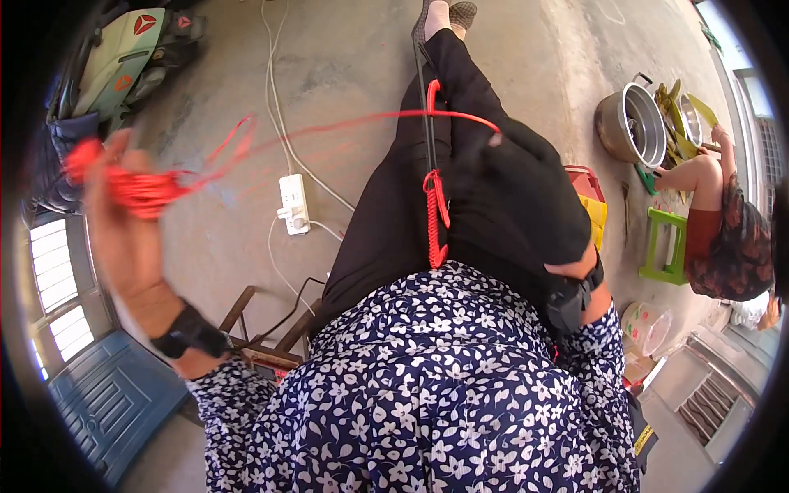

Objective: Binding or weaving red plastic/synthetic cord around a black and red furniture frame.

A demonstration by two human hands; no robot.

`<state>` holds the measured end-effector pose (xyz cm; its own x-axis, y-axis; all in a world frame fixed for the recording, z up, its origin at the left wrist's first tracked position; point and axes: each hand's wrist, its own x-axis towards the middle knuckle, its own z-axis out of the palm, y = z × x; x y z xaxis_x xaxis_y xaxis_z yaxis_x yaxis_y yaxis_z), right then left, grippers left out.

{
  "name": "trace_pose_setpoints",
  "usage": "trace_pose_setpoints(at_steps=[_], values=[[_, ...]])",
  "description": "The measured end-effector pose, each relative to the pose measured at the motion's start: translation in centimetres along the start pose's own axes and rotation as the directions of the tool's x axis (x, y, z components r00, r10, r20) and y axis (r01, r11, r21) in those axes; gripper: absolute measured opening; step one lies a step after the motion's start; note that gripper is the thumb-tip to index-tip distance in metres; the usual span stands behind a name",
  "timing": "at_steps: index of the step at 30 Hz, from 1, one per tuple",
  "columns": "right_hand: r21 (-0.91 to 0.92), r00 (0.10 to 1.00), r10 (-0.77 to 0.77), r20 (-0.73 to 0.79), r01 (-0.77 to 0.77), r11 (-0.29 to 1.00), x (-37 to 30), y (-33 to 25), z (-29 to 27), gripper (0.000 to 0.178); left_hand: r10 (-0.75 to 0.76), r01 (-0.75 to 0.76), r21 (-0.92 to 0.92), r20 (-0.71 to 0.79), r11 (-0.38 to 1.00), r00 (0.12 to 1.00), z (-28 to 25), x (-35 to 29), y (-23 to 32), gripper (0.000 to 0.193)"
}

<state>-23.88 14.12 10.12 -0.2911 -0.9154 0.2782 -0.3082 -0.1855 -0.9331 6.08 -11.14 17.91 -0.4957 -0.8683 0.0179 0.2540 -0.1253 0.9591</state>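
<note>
My left hand (pixel 127 222), raised at the far left and blurred, is closed on a bundle of red cord (pixel 152 193). A taut run of this cord crosses above my lap to my right hand (pixel 538 193). That hand is smeared by motion and looks mostly covered in black, with a bit of bare fingertip at the cord. Two thin black strands (pixel 429 135) stretch from near my feet to my lap. Red knotted cord (pixel 434 218) is wound tightly on their near end, and a red loop (pixel 433 94) hangs farther up.
A white power strip (pixel 292 204) with cables lies on the floor at left. Behind it stands a pale green scooter (pixel 119 62). To the right are a metal pot (pixel 612 123), a green stool (pixel 664 246) and a seated person (pixel 731 238). A wooden frame (pixel 283 337) is beside me.
</note>
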Motion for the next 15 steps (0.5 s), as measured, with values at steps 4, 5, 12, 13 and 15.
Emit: trace_pose_setpoints(at_steps=[4, 5, 12, 13, 15], values=[[0.651, 0.816, 0.574, 0.070, -0.474, 0.594, -2.7, -1.8, 0.0, 0.017, -0.355, 0.279, 0.413, 0.119, 0.867, 0.927, 6.9, -2.4, -11.1, 0.035], [0.697, 0.829, 0.553, 0.078, -0.442, 0.564, -3.2, -1.7, 0.4, 0.019, -0.418, 0.288, 0.504, 0.166, 0.814, 0.893, 8.9, -3.5, -12.9, 0.036], [0.727, 0.816, 0.570, 0.097, -0.449, 0.520, -6.4, -2.2, 0.4, 0.017, -0.439, 0.064, 0.811, 0.246, 0.582, 0.864, 14.7, -6.1, -18.0, 0.059], [0.653, 0.824, 0.566, 0.024, -0.441, 0.615, -6.3, -2.4, 0.2, 0.017, -0.438, 0.051, 0.815, 0.256, 0.578, 0.861, 14.5, -6.1, -18.3, 0.060], [0.279, 0.890, 0.397, -0.224, -0.332, 0.901, -5.6, -2.4, -0.1, 0.017, -0.432, 0.100, 0.750, 0.261, 0.654, 0.863, 13.7, -5.8, -18.7, 0.058]])
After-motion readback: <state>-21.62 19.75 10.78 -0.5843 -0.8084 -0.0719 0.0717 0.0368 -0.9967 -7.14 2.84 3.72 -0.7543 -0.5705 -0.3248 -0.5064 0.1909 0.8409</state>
